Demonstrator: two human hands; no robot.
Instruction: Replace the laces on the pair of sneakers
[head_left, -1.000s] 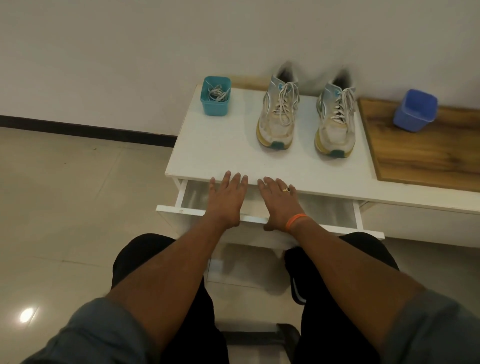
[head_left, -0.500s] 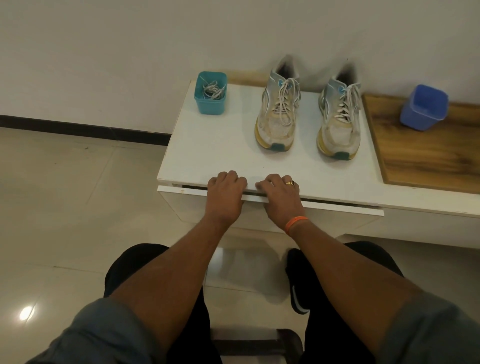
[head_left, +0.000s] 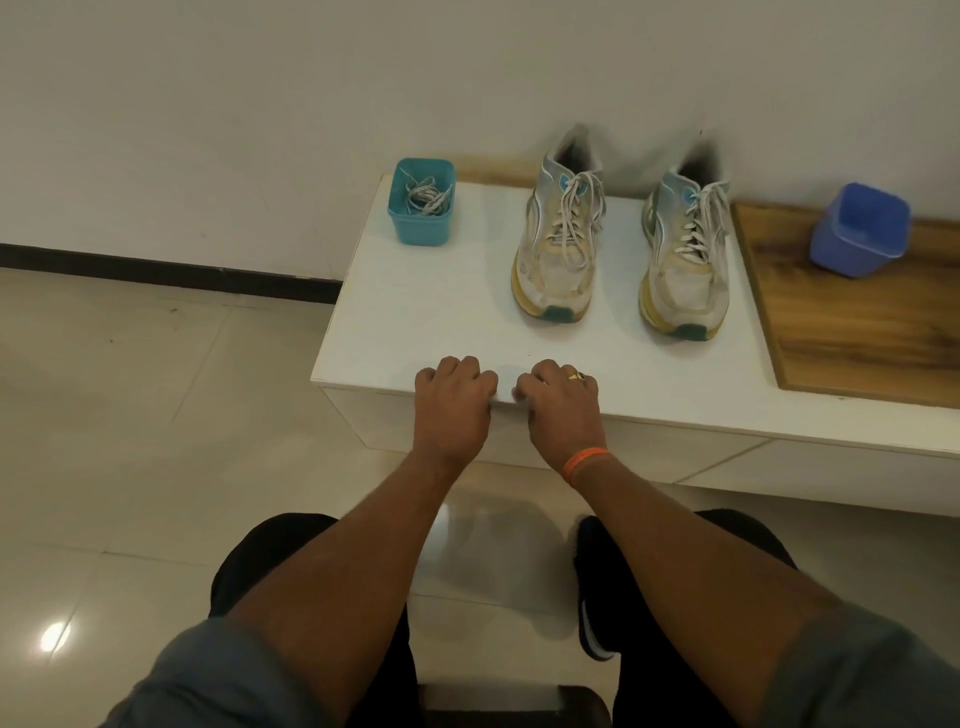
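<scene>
Two worn white sneakers with yellow soles stand side by side on the white cabinet top (head_left: 426, 312), toes toward me: the left sneaker (head_left: 558, 260) and the right sneaker (head_left: 683, 270), both laced with pale laces. A teal tub (head_left: 421, 228) at the back left holds a loose bundle of laces (head_left: 427, 196). My left hand (head_left: 454, 402) and my right hand (head_left: 561, 410) sit together at the cabinet's front edge with fingers curled under, knuckles on the top. Neither holds anything. The drawer front below them lies flush.
A blue tub (head_left: 857, 231) stands on a wooden board (head_left: 857, 332) at the right of the cabinet. A white wall runs behind. Glossy tiled floor (head_left: 156, 415) spreads to the left, and my knees are below the cabinet front.
The open drawer under the cabinet top has slid fully in, pushed by both hands. My fingers went from straight to curled at the front edge.
</scene>
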